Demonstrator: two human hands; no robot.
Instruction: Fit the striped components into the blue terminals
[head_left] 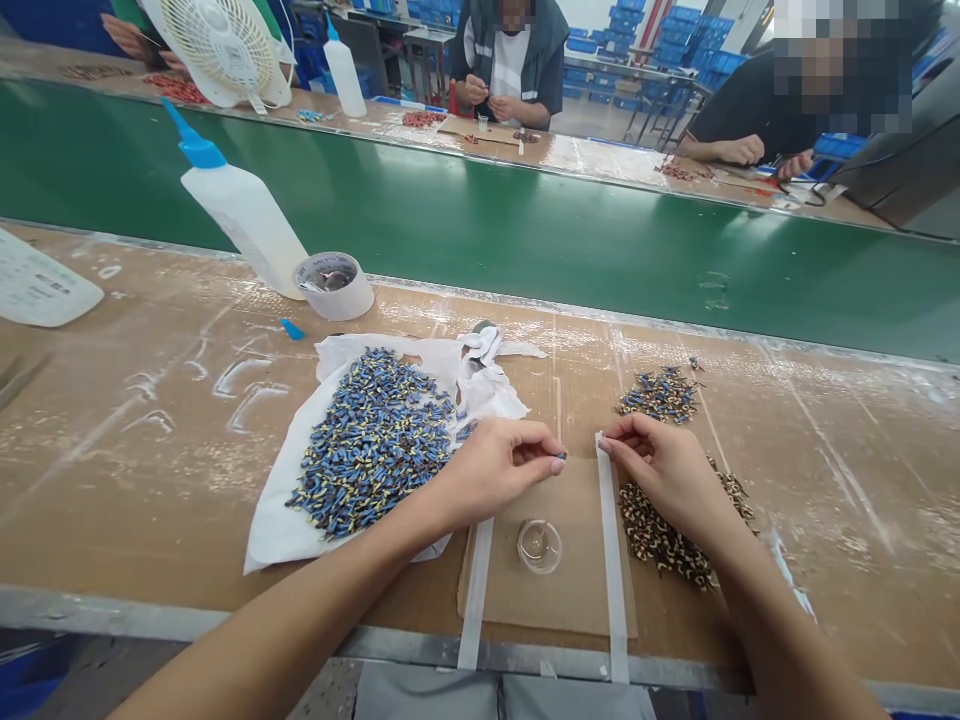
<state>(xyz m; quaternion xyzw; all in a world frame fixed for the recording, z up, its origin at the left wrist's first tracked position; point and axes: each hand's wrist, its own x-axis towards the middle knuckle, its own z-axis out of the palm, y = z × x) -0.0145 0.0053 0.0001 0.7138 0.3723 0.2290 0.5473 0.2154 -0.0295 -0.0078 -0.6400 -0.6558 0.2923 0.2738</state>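
Note:
My left hand (506, 460) is closed in a pinch above the cardboard pad, with a small blue piece (562, 456) at its fingertips. My right hand (660, 465) is also pinched, beside the right white tape strip (611, 560); whatever is between its fingers is too small to make out. Below and between the hands, a small clear cup (539, 546) stands on the cardboard pad (555, 605). Left of it, many blue, yellow and dark pieces (375, 440) lie heaped on a white sheet (281, 535). Dark and cream pieces (660, 540) lie partly under my right wrist.
Another small pile (660, 393) lies beyond my right hand. A blue-capped white bottle (244, 220) leans by a tape roll (334, 286); crumpled white paper (487, 380) lies nearby. Across the green belt (487, 230), people work beside a fan (217, 45).

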